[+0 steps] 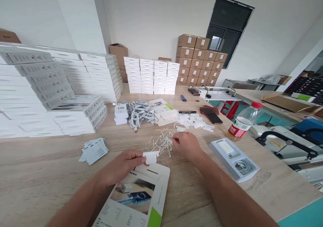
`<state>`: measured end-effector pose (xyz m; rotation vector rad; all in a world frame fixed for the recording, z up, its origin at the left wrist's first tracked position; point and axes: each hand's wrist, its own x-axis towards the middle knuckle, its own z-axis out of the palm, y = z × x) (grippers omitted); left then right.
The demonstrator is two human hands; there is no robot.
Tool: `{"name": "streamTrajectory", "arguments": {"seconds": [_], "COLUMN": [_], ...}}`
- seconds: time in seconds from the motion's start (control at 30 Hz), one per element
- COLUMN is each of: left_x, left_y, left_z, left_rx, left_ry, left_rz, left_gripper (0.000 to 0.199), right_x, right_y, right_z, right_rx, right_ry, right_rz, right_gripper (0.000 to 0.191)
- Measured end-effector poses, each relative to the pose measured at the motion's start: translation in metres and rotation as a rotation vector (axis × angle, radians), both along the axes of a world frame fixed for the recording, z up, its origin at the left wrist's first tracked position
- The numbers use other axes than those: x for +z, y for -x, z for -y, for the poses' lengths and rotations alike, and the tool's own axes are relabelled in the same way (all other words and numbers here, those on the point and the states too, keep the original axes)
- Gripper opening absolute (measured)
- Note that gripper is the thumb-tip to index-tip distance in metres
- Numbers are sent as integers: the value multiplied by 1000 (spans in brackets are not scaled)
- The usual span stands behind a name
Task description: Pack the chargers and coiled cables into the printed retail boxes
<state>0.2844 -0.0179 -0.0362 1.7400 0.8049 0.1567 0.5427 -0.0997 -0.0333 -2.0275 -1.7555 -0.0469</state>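
Observation:
My left hand [128,163] pinches a small folded white tab [151,157] between thumb and fingers. It is held over the top end of a flat printed charger package [141,196] with a green corner, which lies at the front of the table. My right hand [186,144] reaches to the edge of a loose pile of thin white sticks [164,141]. Its fingers are closed in a pinch, and what is between them is too small to make out. Beside my right forearm sits an open tray [233,159] holding a white charger [226,147] and a coiled cable [242,166].
White boxes [32,89] stand stacked at left, with more stacks [151,75] behind. Coiled cables [140,112], white slips [194,121], a phone [212,116] and a red-capped bottle [243,122] lie across the table. Printed cards [94,150] rest at left.

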Motion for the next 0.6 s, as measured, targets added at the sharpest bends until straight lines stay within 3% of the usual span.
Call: {"name": "streamTrajectory", "arguments": {"seconds": [0.17, 0.3, 0.5, 0.6], "left_x": [-1, 5, 13, 16], "left_y": [0, -2, -7, -7], "left_z": [1, 4, 11, 12], "left_rx": [43, 66, 41, 30], "left_ry": [17, 47, 43, 17], "left_rz": [15, 62, 112, 106], "left_gripper": [45, 44, 40, 39], "right_x": [-8, -5, -5, -8], "right_y": [-8, 1, 36, 43], "right_z": [-3, -2, 6, 6], "right_rx": [4, 51, 378, 402], "right_ry": [32, -16, -163, -134], "right_rz": [-15, -48, -470, -563], "right_gripper": [27, 29, 17, 13]}}
